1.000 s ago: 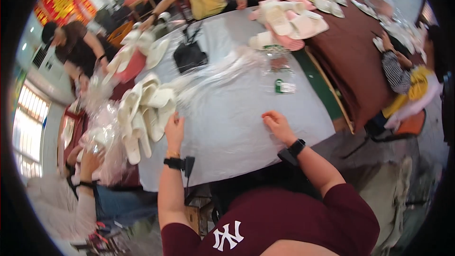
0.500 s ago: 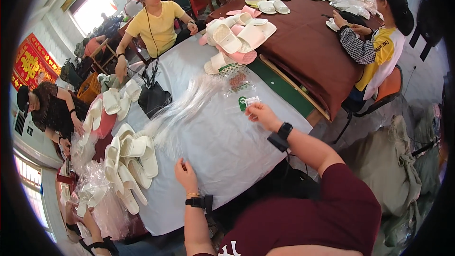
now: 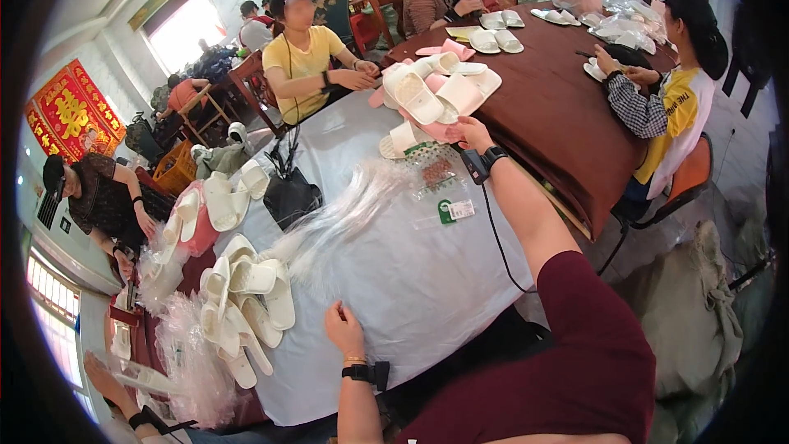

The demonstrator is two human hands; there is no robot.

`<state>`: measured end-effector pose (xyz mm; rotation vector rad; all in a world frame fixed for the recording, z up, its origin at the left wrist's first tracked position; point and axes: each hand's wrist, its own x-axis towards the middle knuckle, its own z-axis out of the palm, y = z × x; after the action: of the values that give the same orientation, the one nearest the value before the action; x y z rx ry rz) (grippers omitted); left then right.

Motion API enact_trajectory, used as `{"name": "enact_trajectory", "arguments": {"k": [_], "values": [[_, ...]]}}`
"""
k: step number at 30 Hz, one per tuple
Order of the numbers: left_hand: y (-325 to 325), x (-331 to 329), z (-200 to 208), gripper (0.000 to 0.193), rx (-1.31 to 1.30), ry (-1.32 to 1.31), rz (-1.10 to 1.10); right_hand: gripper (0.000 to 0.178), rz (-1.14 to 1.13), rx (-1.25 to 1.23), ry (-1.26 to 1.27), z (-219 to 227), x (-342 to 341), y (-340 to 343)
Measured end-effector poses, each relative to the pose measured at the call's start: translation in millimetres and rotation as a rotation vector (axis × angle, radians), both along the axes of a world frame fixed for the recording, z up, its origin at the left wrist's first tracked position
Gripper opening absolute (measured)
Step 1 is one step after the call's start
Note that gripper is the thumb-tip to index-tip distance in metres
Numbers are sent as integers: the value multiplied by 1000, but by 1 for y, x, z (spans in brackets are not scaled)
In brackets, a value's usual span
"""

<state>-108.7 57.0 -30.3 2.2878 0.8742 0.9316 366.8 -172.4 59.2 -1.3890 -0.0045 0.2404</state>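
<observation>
At the far side of the pale table covering, my right hand has reached a heap of white and pink slippers. Its fingers are bent round the edge of a pink slipper low in the heap; the fingertips are partly hidden. A white slipper lies on top. Just below that hand is a clear plastic bag with a green-and-white label. Nearer to me, my left hand hovers low at the sheet, fingers loosely bent and holding nothing.
A bundle of clear plastic strands crosses the sheet. On the left lie white slippers and crumpled plastic bags. A black bag stands beyond. Co-workers sit around, one in yellow close to the heap. A brown-covered table adjoins.
My right hand has moved away from the green-and-white label, up to the pink slipper in the heap. My left hand stays low over the sheet. The whole view has shifted slightly.
</observation>
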Motion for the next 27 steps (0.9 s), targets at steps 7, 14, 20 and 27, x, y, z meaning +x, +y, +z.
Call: {"name": "enact_trajectory", "arguments": {"k": [7, 14, 20, 27], "values": [[0, 3, -1, 18, -16, -3, -9, 62, 186, 235, -52, -18, 47, 7], [-2, 7, -1, 18, -31, 0, 4, 49, -152, 174, -267, -18, 54, -12], [-8, 19, 5, 18, -46, 2, -38, 42, -568, -344, -556, -2, 51, -110], [-2, 2, -1, 18, -75, 8, 0, 26, -629, -237, -405, 7, -14, -146]]}}
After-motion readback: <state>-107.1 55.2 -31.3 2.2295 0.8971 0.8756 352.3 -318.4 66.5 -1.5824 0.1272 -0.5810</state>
